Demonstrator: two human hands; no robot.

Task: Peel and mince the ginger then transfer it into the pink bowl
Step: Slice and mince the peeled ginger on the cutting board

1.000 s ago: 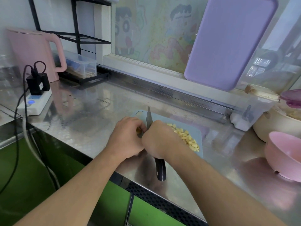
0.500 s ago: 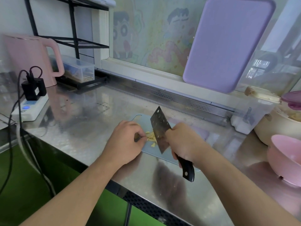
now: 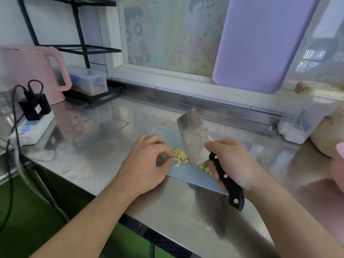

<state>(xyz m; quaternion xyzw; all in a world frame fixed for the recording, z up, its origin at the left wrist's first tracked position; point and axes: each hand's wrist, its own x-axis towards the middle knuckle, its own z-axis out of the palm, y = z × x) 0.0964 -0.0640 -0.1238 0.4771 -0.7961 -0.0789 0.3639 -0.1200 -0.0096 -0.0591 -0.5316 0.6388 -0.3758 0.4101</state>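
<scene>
Chopped yellow ginger pieces (image 3: 179, 157) lie on a small blue cutting board (image 3: 188, 175) on the steel counter. My right hand (image 3: 230, 162) grips the black handle of a cleaver (image 3: 195, 136), whose blade is tilted with its edge on the board among the pieces. My left hand (image 3: 147, 164) rests on the board's left side with curled fingers, pinching a small dark piece next to the ginger. The pink bowl (image 3: 337, 164) shows only partly at the right edge.
A pink kettle (image 3: 31, 71), a power strip with a black plug (image 3: 31, 123) and a clear box (image 3: 87, 81) stand at the left. A purple board (image 3: 260, 43) leans on the window. A clear container (image 3: 301, 123) and a beige pot (image 3: 327, 135) sit at the right.
The cleaver went from upright cutting to a tilted blade on the board, swung right. The ginger pile now lies between my hands. The camera view has moved closer.
</scene>
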